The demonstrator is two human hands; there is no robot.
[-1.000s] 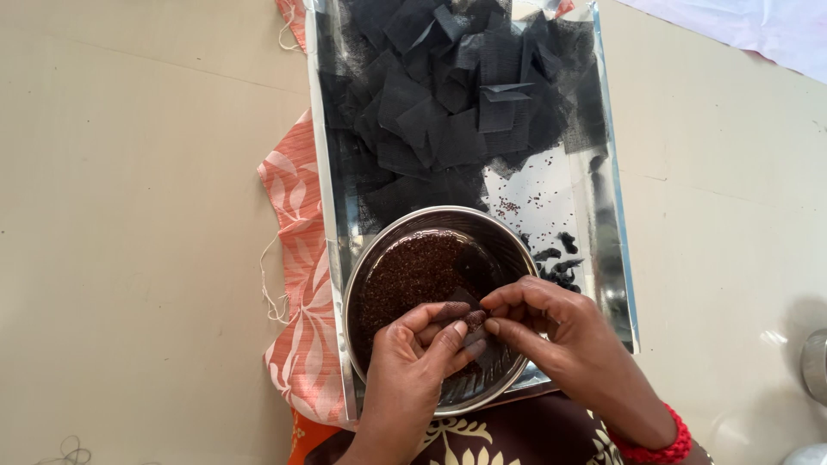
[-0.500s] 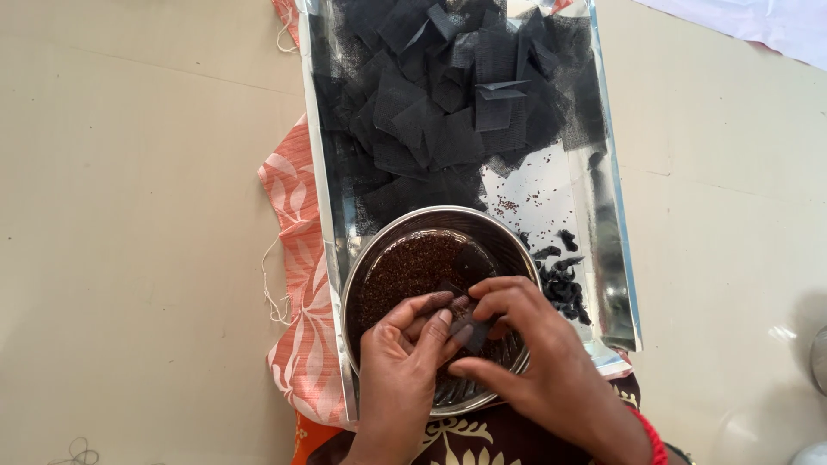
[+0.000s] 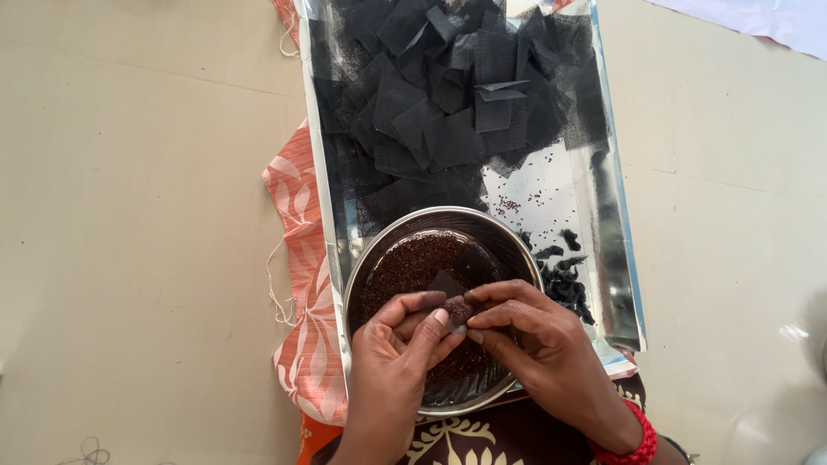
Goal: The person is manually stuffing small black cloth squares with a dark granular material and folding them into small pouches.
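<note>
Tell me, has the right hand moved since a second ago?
Yes. The right hand has slid left and slightly down over the steel bowl, closing in on the left hand.

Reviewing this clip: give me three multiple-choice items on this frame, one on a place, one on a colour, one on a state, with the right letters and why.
1. Where do the black mesh squares lie?
A. on the far part of the shiny tray
B. inside the metal bowl
C. on the bare floor

2. What colour is the bangle on the right wrist?
A. green
B. red
C. white

3. What are the left hand and right hand doing?
A. resting flat on the floor
B. lifting the bowl
C. pinching a small dark bundle over the bowl

Key: 1 A, the pile covers the tray's far end; 2 B, it shows red; 3 C, the fingertips of both hands meet on the bundle above the brown grains.
</note>
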